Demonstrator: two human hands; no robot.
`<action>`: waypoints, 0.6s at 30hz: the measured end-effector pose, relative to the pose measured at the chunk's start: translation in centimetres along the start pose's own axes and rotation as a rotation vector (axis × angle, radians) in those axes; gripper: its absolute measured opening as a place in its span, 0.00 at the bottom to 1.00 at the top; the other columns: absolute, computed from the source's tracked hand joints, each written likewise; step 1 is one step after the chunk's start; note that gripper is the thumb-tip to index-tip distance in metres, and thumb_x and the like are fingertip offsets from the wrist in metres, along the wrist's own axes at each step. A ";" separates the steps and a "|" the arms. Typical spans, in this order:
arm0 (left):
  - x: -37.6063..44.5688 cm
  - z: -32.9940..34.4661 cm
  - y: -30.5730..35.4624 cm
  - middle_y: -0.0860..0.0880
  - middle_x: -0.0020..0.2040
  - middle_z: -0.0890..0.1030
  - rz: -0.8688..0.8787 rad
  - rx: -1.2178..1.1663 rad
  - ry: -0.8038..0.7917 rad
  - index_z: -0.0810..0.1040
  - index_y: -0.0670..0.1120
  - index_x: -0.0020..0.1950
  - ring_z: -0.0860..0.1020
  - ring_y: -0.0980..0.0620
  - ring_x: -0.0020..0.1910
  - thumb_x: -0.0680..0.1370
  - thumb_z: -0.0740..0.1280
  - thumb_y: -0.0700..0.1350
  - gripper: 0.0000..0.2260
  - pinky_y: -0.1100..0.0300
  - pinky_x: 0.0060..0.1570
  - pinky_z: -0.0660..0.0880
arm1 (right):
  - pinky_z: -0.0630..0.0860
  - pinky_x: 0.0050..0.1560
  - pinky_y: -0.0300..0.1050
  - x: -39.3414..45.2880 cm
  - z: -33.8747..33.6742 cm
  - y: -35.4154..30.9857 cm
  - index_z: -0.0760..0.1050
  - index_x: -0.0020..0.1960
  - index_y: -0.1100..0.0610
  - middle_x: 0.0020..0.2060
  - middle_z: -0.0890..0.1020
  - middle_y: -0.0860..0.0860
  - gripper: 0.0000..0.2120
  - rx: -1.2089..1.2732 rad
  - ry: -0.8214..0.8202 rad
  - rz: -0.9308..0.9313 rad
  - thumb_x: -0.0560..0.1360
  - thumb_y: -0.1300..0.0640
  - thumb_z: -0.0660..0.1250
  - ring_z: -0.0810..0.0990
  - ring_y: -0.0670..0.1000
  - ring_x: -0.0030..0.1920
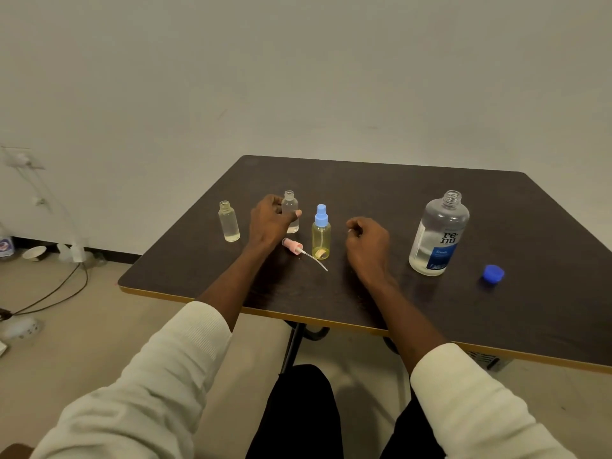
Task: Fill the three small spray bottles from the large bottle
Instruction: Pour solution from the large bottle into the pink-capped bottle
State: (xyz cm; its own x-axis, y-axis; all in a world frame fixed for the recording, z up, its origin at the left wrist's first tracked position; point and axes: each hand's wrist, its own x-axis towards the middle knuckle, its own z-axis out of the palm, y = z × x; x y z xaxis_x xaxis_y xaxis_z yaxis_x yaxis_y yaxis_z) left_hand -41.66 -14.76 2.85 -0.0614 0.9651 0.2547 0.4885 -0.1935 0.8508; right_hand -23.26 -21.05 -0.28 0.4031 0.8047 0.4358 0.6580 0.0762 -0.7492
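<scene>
Three small bottles stand on the dark table [430, 309]. An uncapped clear bottle [228, 221] is at the left. My left hand [270, 220] grips a second uncapped clear bottle [290, 207] near the middle. A yellowish bottle with a blue spray cap [321, 232] stands just right of it. A pink spray head with its tube [298, 248] lies on the table in front of them. The large bottle [438, 233], uncapped and partly full, stands at the right. My right hand [367, 241] rests curled between the yellowish bottle and the large bottle; something small and white shows at its fingers.
A blue cap [493, 272] lies on the table to the right of the large bottle. On the floor at the left lie cables [56, 293], a bowl [34, 252] and other small items by the wall.
</scene>
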 end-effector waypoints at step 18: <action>-4.0 -1.0 1.0 0.51 0.38 0.79 0.076 0.092 0.228 0.78 0.46 0.45 0.74 0.57 0.35 0.78 0.71 0.44 0.04 0.63 0.35 0.70 | 0.76 0.51 0.36 -0.9 -0.3 -1.6 0.76 0.61 0.56 0.52 0.80 0.50 0.16 0.333 -0.302 0.020 0.73 0.58 0.72 0.78 0.45 0.51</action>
State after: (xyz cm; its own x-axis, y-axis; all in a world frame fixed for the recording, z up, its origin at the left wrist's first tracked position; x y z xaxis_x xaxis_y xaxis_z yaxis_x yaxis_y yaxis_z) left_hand -41.81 -19.01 3.12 -0.2114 0.8816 0.4220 0.5756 -0.2367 0.7827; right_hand -24.45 -22.13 0.66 0.1776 0.9399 0.2916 0.3918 0.2043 -0.8971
